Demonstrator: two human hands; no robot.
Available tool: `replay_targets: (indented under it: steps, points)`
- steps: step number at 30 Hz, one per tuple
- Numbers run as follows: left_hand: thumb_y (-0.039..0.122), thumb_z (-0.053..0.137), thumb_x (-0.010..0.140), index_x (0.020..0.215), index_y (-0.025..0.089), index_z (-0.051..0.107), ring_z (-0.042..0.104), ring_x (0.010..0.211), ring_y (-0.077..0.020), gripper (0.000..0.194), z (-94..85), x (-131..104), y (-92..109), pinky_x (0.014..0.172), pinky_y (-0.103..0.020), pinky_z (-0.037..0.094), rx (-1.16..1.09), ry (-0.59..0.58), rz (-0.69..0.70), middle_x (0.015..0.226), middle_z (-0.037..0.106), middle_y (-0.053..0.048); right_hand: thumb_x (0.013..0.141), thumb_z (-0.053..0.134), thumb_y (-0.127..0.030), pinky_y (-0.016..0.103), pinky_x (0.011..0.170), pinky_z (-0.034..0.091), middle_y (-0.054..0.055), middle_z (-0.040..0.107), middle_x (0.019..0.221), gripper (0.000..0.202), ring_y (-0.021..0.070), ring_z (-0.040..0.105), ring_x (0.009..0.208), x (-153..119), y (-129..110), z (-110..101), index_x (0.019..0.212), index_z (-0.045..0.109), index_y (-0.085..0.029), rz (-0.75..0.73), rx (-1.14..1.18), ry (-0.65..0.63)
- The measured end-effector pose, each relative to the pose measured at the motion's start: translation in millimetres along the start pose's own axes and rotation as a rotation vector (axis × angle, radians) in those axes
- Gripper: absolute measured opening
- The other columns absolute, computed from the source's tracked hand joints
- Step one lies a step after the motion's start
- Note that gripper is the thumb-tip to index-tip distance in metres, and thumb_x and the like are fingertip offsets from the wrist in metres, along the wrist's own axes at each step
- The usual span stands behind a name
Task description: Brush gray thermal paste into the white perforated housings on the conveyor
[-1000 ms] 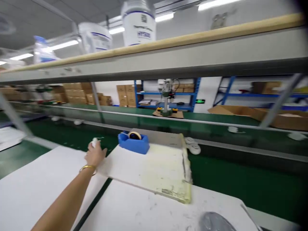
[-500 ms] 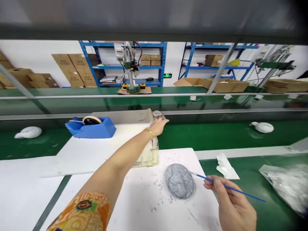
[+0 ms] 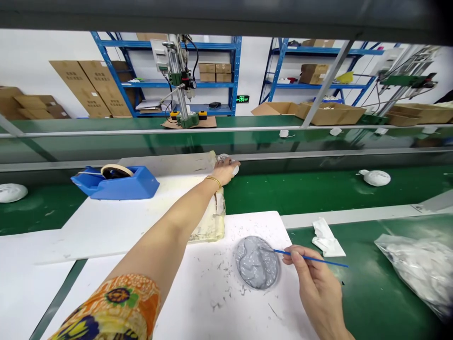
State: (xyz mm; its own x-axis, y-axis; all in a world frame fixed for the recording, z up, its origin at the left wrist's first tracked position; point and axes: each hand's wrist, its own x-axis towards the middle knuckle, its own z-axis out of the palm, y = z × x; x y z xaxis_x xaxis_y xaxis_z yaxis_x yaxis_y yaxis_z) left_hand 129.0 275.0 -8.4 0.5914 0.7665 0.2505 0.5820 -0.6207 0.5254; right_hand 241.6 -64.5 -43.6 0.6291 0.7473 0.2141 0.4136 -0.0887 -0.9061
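Between the right fingers (image 3: 300, 265), a blue brush (image 3: 325, 261) dips into grey paste (image 3: 256, 264).
Past them, from where I stand, the left fingers (image 3: 226, 166) curl over white pieces (image 3: 236, 170), held or merely touched, I can't tell; no paste shows there. Just beside them runs the board's ragged edge (image 3: 219, 203); to their right, green counter (image 3: 283, 191) stretches towards another rounded piece (image 3: 377, 178).
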Motion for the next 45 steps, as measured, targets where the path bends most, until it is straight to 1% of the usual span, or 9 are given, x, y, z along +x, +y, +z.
replay_targets:
  steps: [4, 8, 13, 18, 23, 28, 34, 41, 45]
  points:
    - [0.023, 0.057, 0.084, 0.132, 0.016, 0.037, 0.043, 0.120, -0.0287, 0.053, -24.8, -13, 15, 0.102, -0.048, 0.033, -0.275, 0.075, -0.028, 0.133, 0.042, -0.015, 0.084, 0.053, -0.050, 0.031, 0.075, 0.049, 0.005, 0.069, 0.084, 0.032, 0.0197, 0.066, 0.078, -1, -5, 3, 0.089, 0.063, -0.020, 0.080, 0.046, -0.015]
    - [0.035, 0.029, 0.096, 0.140, 0.020, 0.015, 0.056, 0.108, -0.0226, 0.048, -62.2, -53, 30, 0.086, -0.039, 0.048, -0.561, 0.055, -0.027, 0.131, 0.049, -0.013, 0.082, 0.055, -0.053, 0.037, 0.079, 0.049, 0.006, 0.069, 0.080, 0.036, 0.0209, 0.066, 0.075, 2, -8, 6, 0.091, 0.061, -0.018, 0.204, 0.157, 0.013]
    - [0.051, 0.034, 0.094, 0.135, 0.027, 0.034, 0.061, 0.091, -0.0196, 0.047, -94.5, -143, 41, 0.073, -0.032, 0.050, -1.283, -0.035, -0.231, 0.127, 0.053, -0.011, 0.073, 0.067, -0.053, 0.038, 0.076, 0.053, 0.007, 0.069, 0.081, 0.041, 0.0204, 0.066, 0.070, 10, 4, 7, 0.088, 0.061, -0.015, 0.318, 0.395, -0.029]
    - [0.035, 0.056, 0.089, 0.131, 0.025, 0.039, 0.062, 0.087, -0.0185, 0.046, -95.9, -225, 51, 0.075, -0.030, 0.051, -1.437, -0.056, -0.507, 0.114, 0.059, -0.009, 0.067, 0.075, -0.046, 0.033, 0.071, 0.057, 0.005, 0.067, 0.080, 0.037, 0.0169, 0.064, 0.068, 11, 5, 5, 0.083, 0.063, -0.015, 0.400, 0.620, 0.031]
    - [0.037, 0.063, 0.084, 0.130, 0.024, 0.035, 0.063, 0.098, -0.0254, 0.055, -78.5, -271, 65, 0.085, -0.037, 0.050, -1.488, -0.123, -0.682, 0.116, 0.057, -0.013, 0.062, 0.081, -0.036, 0.023, 0.067, 0.056, 0.004, 0.066, 0.077, 0.032, 0.0132, 0.063, 0.067, 7, -5, 4, 0.080, 0.066, -0.014, 0.530, 0.790, 0.041]
    - [0.035, 0.054, 0.090, 0.130, 0.032, 0.032, 0.063, 0.097, -0.0255, 0.046, -60.3, -288, 83, 0.069, -0.029, 0.050, -1.576, -0.151, -0.706, 0.119, 0.053, -0.010, 0.055, 0.085, -0.031, 0.020, 0.065, 0.056, 0.004, 0.066, 0.073, 0.033, 0.0123, 0.063, 0.064, 1, -9, 5, 0.075, 0.067, -0.013, 0.560, 0.850, 0.108]
    - [0.031, 0.048, 0.090, 0.118, 0.029, 0.037, 0.065, 0.093, -0.0266, 0.030, -52.7, -281, 94, 0.058, -0.025, 0.048, -1.661, -0.200, -0.760, 0.107, 0.056, -0.006, 0.049, 0.088, -0.029, 0.023, 0.067, 0.057, 0.005, 0.066, 0.078, 0.035, 0.0142, 0.064, 0.068, -2, -7, 1, 0.072, 0.066, -0.012, 0.564, 0.812, 0.174]
    - [0.041, 0.056, 0.086, 0.109, 0.028, 0.040, 0.064, 0.084, -0.0217, 0.030, -43.5, -279, 100, 0.045, -0.017, 0.036, -1.455, -0.036, -0.777, 0.094, 0.055, -0.003, 0.051, 0.087, -0.030, 0.023, 0.068, 0.058, 0.005, 0.064, 0.080, 0.035, 0.0141, 0.064, 0.070, -3, -8, -1, 0.073, 0.066, -0.011, 0.535, 0.812, 0.193]
    - [0.032, 0.060, 0.084, 0.103, 0.027, 0.041, 0.062, 0.081, -0.0176, 0.028, -42.6, -279, 103, 0.048, -0.018, 0.037, -1.447, -0.030, -0.743, 0.089, 0.055, -0.001, 0.056, 0.085, -0.030, 0.023, 0.068, 0.057, 0.004, 0.064, 0.082, 0.031, 0.0134, 0.063, 0.071, -4, -9, 0, 0.071, 0.065, -0.012, 0.508, 0.814, 0.199]
